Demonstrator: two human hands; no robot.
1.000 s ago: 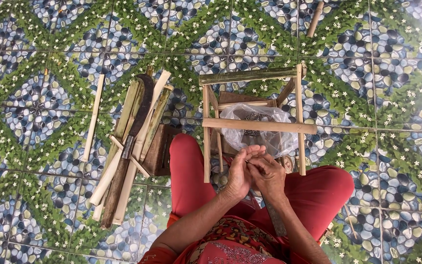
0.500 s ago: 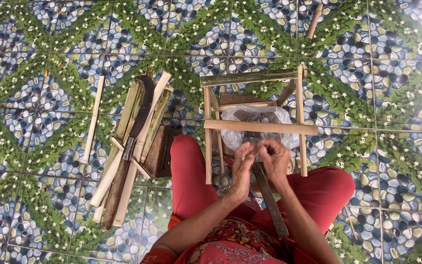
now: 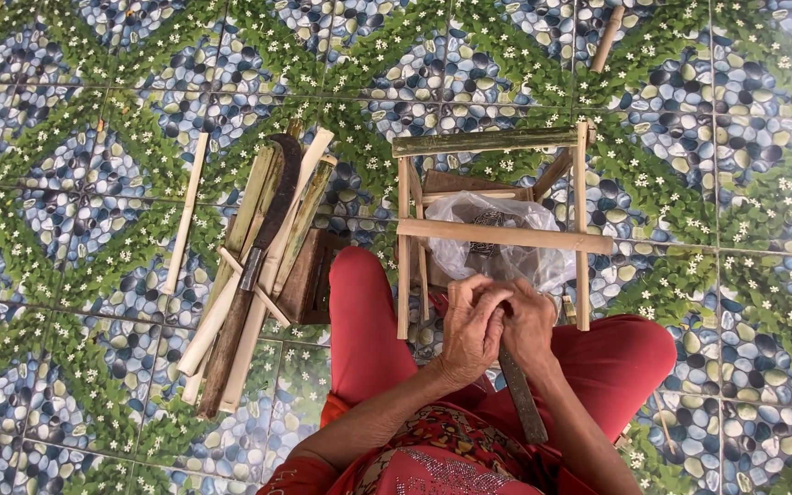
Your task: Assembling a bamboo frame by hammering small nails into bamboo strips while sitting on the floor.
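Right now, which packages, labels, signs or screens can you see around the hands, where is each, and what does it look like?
Plastic bag: inside the bamboo frame, just beyond both hands; crumpled, clear to whitish, something dark showing through it.
Labels, signs, screens: none in view.
Left hand and right hand: together over the lap, gripping a dark flat tool, near the bag but not touching it.

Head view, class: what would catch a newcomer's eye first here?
The left hand and right hand meet at centre over red trousers, gripping a dark blade. Just above stands a bamboo frame around a plastic bag. Left lies a bundle of strips under a curved knife.
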